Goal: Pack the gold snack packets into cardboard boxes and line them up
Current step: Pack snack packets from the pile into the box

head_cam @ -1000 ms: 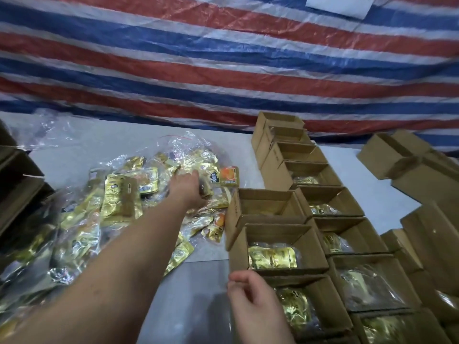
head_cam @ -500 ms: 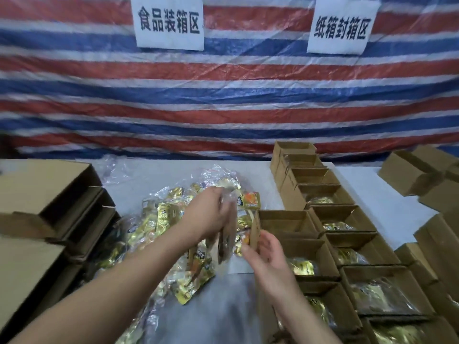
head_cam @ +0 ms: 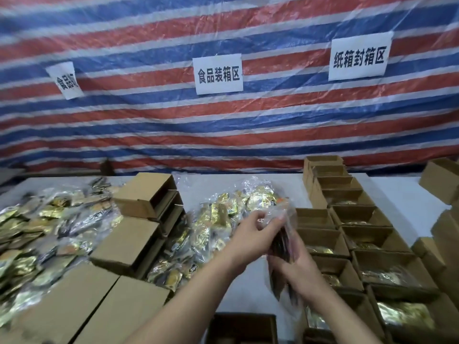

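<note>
The clear bag of gold packets (head_cam: 283, 247), off the pile a second ago, now hangs edge-on at centre frame above the desk (head_cam: 248, 289). The left hand (head_cam: 255, 234) pinches its top; the right hand (head_cam: 295, 266) has come up beneath, fingers curled round its lower part, probably steadying it. The open boxes (head_cam: 323, 240) wait at three o'clock, so packing seems next.

Motion-blurred beyond reading: bundle of packets (head_cam: 283, 244) gripped between left hand (head_cam: 253, 238) and right hand (head_cam: 298, 265); cut off by bottom edge: dark-lined box (head_cam: 242, 328) beneath both wrists, plus both forearms.
</note>
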Available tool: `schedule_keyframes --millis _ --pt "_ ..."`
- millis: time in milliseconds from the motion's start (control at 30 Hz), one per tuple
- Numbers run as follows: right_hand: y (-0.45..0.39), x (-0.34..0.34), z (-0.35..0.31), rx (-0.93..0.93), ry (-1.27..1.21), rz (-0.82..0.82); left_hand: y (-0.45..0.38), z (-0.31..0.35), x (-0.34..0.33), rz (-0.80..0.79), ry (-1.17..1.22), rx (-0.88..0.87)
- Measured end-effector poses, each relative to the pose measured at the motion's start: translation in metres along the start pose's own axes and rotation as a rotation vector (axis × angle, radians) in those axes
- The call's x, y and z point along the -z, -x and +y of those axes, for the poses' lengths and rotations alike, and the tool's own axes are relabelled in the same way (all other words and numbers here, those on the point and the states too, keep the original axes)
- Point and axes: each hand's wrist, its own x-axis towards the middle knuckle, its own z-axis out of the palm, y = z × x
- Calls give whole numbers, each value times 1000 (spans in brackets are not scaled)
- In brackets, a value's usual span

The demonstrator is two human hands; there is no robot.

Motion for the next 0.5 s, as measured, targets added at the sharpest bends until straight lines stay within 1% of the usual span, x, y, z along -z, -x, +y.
schedule_keyframes --millis 33,100,133,200,267,333,400,433,500 --pt "6 1 0 -6 -22 16 6 -3 1 -1 69 3" --pt "17 5 5 -52 -112 62 19 -20 9 78 108 9" --pt "22 7 8 -75 -151 85 27 -34 14 139 68 11" --pt "32 8 10 -108 -197 115 43 -70 24 241 -101 20" --pt "39 8 11 -153 -310 78 56 -114 31 288 -313 73" --pt "45 7 15 -236 -528 -1 62 -157 34 269 -461 150" --pt "51 2 19 -331 -664 -76 66 -197 35 196 -574 234" --pt "52 0 23 -359 -675 -96 67 -214 36 160 -615 268" --pt "50 -10 36 -384 -579 -96 71 -241 35 101 -610 317"
